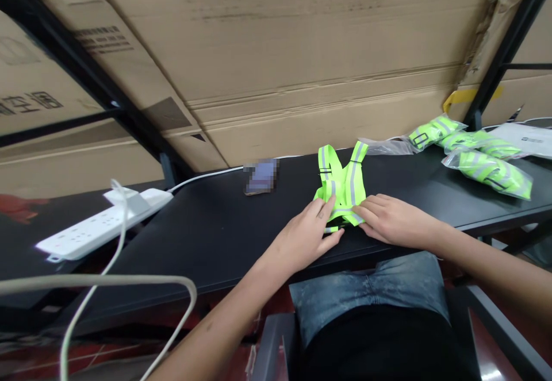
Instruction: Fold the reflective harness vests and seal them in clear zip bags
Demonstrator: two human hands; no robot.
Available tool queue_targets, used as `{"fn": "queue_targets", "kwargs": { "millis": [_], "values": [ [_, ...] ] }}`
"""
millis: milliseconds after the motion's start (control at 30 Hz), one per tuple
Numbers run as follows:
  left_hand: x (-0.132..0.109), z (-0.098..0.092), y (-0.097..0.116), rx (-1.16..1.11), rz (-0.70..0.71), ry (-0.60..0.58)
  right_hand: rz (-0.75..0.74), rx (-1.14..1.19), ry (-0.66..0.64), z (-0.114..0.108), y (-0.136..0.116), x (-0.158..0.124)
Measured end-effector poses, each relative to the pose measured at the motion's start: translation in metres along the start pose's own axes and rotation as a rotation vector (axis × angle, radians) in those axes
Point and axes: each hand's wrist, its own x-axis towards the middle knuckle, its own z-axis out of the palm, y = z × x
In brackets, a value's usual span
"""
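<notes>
A neon yellow-green reflective vest (352, 183) with grey stripes lies on the black table in front of me, its two straps pointing away. My left hand (308, 229) rests on its lower left part. The fingers are stretched over the fabric, and the thumb is spread apart near a short loose strap end (331, 230). At the lower right corner, my right hand (386, 217) has its fingers bent around the vest's edge. Part of the lower hem is hidden under both hands.
Several similar vests in clear bags (495, 174) lie at the right, beside a white packet (528, 138). An empty plastic bag (386, 146) lies behind the vest. A blurred phone-like object (261, 176), a white power strip (103, 223) and a cable (125, 226) are leftward. Cardboard (302, 36) stands behind.
</notes>
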Motion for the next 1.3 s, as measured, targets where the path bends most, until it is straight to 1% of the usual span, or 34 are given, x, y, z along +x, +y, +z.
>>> {"fn": "queue_targets", "kwargs": {
  "millis": [100,167,267,333,433,500,567,633,700,733,767,800,867,900,933,967,1033,1133,1233,1300],
  "values": [
    [0.000,0.000,-0.005,-0.060,-0.020,0.067,0.049,0.066,0.038,0.002,0.006,0.005],
    [0.003,-0.001,-0.009,-0.120,-0.053,0.085,0.102,0.145,0.057,0.004,0.013,0.009],
    [0.015,-0.002,-0.015,-0.195,-0.123,0.086,0.183,0.253,0.028,0.008,0.025,0.018],
    [0.028,0.000,-0.021,-0.216,-0.159,0.069,0.212,0.325,-0.002,0.012,0.033,0.024],
    [0.048,0.008,-0.033,-0.133,-0.159,0.041,0.220,0.388,0.032,0.020,0.044,0.032],
    [0.060,0.014,-0.040,-0.058,-0.141,0.023,0.214,0.378,0.080,0.026,0.050,0.035],
    [0.071,0.019,-0.045,-0.032,-0.138,-0.022,0.209,0.344,0.115,0.031,0.056,0.036],
    [0.078,0.022,-0.045,-0.042,-0.170,-0.093,0.207,0.301,0.119,0.036,0.060,0.036],
    [0.082,0.022,-0.043,-0.049,-0.240,-0.136,0.211,0.273,0.083,0.041,0.063,0.036],
    [0.083,0.022,-0.042,-0.038,-0.263,-0.121,0.214,0.265,0.060,0.043,0.064,0.036],
    [0.083,0.021,-0.041,-0.017,-0.257,-0.083,0.213,0.257,0.044,0.044,0.064,0.036],
    [0.084,0.020,-0.040,0.010,-0.207,-0.034,0.213,0.244,0.045,0.045,0.064,0.036],
    [0.083,0.019,-0.040,0.054,-0.001,0.032,0.227,0.187,0.108,0.046,0.061,0.037],
    [0.081,0.018,-0.040,0.058,0.107,0.034,0.242,0.140,0.151,0.045,0.059,0.037],
    [0.080,0.018,-0.040,0.045,0.185,0.019,0.256,0.090,0.182,0.044,0.056,0.037],
    [0.078,0.018,-0.040,0.023,0.224,-0.003,0.270,0.041,0.192,0.043,0.054,0.037],
    [0.074,0.018,-0.039,-0.021,0.205,-0.037,0.294,-0.024,0.153,0.040,0.048,0.035],
    [0.067,0.018,-0.037,-0.066,0.121,-0.069,0.282,-0.017,0.085,0.033,0.041,0.027],
    [0.060,0.016,-0.035,-0.075,0.057,-0.043,0.186,0.078,0.092,0.025,0.037,0.019],
    [0.058,0.016,-0.034,-0.059,0.049,-0.027,0.146,0.142,0.111,0.022,0.037,0.015]
  ]
}}
